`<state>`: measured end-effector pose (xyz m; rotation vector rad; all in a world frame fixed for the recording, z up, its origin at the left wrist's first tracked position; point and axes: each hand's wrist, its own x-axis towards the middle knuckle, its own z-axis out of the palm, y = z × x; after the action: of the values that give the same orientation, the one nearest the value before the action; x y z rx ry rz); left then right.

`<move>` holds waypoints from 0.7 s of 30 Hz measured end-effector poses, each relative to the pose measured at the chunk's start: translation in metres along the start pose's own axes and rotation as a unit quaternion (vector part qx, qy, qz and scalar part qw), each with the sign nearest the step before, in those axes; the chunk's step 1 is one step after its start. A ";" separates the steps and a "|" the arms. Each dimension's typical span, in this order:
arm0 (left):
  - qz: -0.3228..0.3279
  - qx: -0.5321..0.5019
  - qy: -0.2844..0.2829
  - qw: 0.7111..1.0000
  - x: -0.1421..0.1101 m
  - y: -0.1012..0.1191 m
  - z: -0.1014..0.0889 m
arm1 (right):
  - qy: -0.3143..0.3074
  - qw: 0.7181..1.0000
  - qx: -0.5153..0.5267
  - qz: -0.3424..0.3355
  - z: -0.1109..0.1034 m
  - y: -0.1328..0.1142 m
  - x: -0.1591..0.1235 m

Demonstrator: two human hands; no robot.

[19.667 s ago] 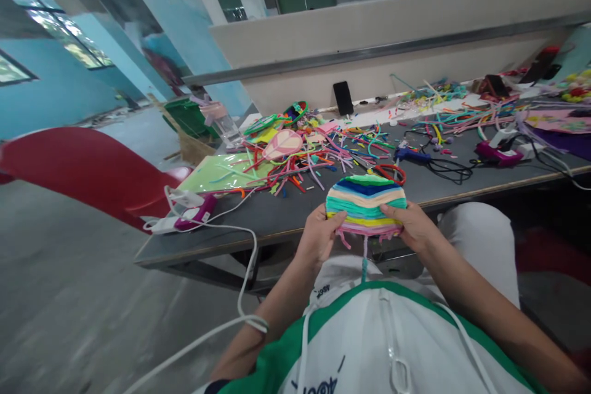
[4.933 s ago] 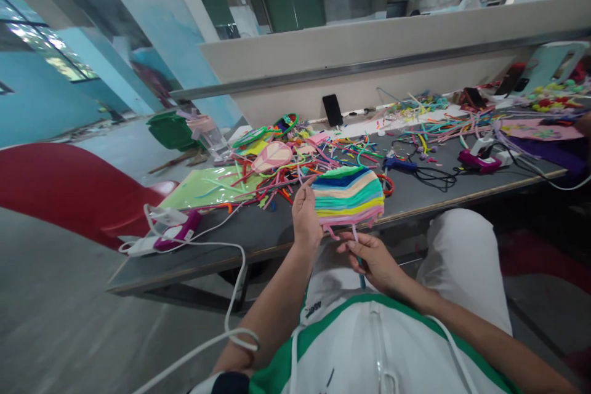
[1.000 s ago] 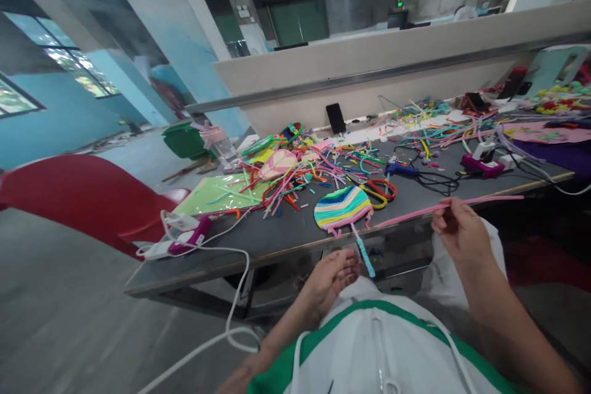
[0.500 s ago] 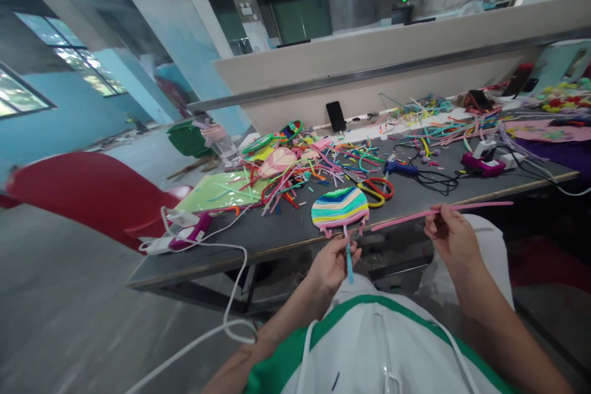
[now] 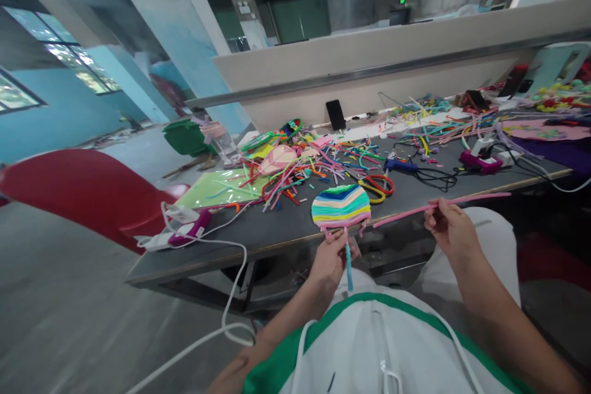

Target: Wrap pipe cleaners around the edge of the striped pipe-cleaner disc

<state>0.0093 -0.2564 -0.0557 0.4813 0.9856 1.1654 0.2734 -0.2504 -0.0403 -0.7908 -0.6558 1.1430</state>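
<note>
At the near edge of the table (image 5: 277, 231), grips with the left hand (image 5: 329, 260) the stalk (image 5: 349, 268) of a striped disc (image 5: 341, 205), fingers narrow just below its rim; stalk lilac at the top and teal below, pointing down toward the lap; disc over the front edge, banded in green, navy, cream, teal, yellow and pink, with small pink curls underneath; cannot tell whether touching the tabletop; to the right, pinches a pink pipe cleaner (image 5: 401, 216) between thumb and fingers of the right hand (image 5: 451, 229), one end toward the disc but apart from it, the other out to the right; at left, a purple power strip (image 5: 192, 228) with white cables, and a red chair (image 5: 87, 191); just beyond the disc to the right, red and yellow handles (image 5: 377, 199); past these, a blue glue gun (image 5: 401, 165); to the left, a pale green sheet (image 5: 217, 191) and a tangle of coloured strips (image 5: 281, 189); farther, a clear bottle (image 5: 225, 146); farthest, a dark phone (image 5: 335, 114) propped before the low partition (image 5: 392, 43).
</note>
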 end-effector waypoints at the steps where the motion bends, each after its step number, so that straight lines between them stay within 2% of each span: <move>1: -0.001 -0.003 -0.003 1.000 -0.001 -0.002 -0.003 | 0.003 1.000 0.002 0.001 -0.001 -0.001 0.000; 4: -0.002 -0.014 -0.006 1.000 -0.004 -0.004 -0.009 | 0.005 1.000 0.009 0.002 -0.003 0.000 0.000; 8: 0.031 -0.030 -0.035 0.998 -0.005 0.001 -0.009 | 0.010 1.000 0.018 0.012 -0.006 0.007 0.003; 13: 0.080 -0.028 -0.068 0.994 -0.012 0.016 0.006 | 0.018 0.995 0.068 0.068 -0.005 0.021 0.006; 18: 0.081 -0.019 -0.106 0.991 -0.024 0.019 0.022 | -0.013 0.977 0.136 0.165 0.010 0.036 -0.003; 21: 0.080 -0.018 -0.118 0.990 -0.029 0.018 0.027 | -0.028 0.968 0.158 0.193 0.016 0.041 -0.007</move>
<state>0.0202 -0.2721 -0.0169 0.6625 0.7314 1.2348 0.2368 -0.2453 -0.0647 -0.6272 -0.3561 1.5848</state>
